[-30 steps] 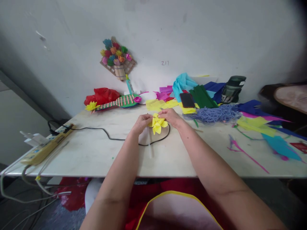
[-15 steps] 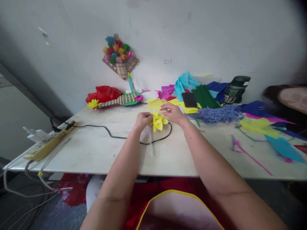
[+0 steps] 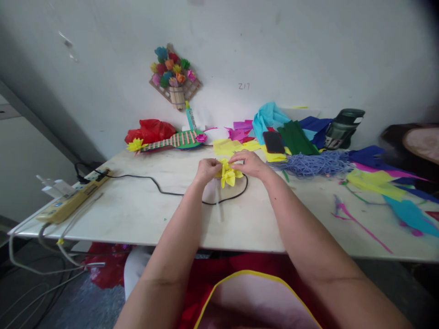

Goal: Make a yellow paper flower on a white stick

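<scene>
A yellow paper flower (image 3: 229, 177) with pointed petals is held just above the table in front of me. My left hand (image 3: 208, 170) pinches it at its left side, thumb and forefinger together. From the right, my right hand (image 3: 249, 163) has its thumb and fingertips closed on the upper petals. Below the flower a pale, translucent stick (image 3: 219, 211) points toward me; whether it touches the flower I cannot tell. A black cable (image 3: 236, 197) loops on the table beneath and around the flower.
At the back left lies a green stringed-instrument craft (image 3: 187, 140) by a red plastic bag (image 3: 151, 131). A phone (image 3: 274, 142), crepe paper (image 3: 297, 138), shredded purple paper (image 3: 313, 163) and a dark bottle (image 3: 344, 129) stand back right. A power strip (image 3: 73, 196) sits left.
My right hand has moved in to the flower, its fingers now on the upper petals. The left hand keeps its pinch. The view has shifted slightly.
</scene>
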Tool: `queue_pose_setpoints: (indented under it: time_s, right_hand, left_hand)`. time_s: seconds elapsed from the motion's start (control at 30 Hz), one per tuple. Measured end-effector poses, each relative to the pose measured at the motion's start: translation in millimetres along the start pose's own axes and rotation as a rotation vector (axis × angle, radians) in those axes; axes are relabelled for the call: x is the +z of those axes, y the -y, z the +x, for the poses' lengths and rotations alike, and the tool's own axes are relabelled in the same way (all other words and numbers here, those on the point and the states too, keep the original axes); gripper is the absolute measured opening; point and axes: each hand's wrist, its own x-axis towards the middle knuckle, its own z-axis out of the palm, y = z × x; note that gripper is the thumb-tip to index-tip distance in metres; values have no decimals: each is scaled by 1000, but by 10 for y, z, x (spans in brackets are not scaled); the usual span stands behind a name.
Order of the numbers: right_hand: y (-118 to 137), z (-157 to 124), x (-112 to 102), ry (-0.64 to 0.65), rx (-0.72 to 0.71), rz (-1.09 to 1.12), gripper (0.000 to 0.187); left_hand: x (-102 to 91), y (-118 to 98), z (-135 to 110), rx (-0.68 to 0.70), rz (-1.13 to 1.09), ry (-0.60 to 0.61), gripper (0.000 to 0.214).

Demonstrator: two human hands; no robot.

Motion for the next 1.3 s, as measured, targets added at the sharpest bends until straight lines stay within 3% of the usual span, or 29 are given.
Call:
queue_pose_setpoints:
  time_s: [1.3]
  right_hand:
    - [69, -13, 5, 64, -70, -138, 14]
  left_hand:
    - [-22, -45, -50, 59, 43, 28, 18]
